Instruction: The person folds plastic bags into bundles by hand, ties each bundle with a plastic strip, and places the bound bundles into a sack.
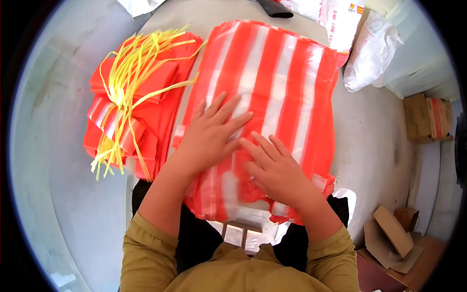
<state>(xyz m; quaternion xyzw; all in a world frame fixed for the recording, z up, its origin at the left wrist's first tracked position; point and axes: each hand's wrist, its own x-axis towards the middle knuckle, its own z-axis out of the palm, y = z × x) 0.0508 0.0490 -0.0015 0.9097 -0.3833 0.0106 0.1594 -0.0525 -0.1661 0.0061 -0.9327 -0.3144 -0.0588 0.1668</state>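
Observation:
A thick stack of red and clear-white striped plastic bags (275, 78) lies in front of me, its near end reaching over the edge above my lap. My left hand (211, 131) rests flat on the middle of the stack, fingers spread. Close beside it, my right hand (277, 168) also lies on the bags with its fingers apart. Neither hand grips anything that I can see. Left of the stack sits a folded pile of red bags (165, 109), and a bunch of yellow plastic strips (121, 95) tied in the middle lies over it.
White printed sacks (340, 24) and a white plastic bag (372, 51) stand at the far right. A cardboard box (423, 119) is against the right wall. Opened cardboard (391, 238) lies at the lower right. A dark tube-like object (276, 9) lies beyond the stack.

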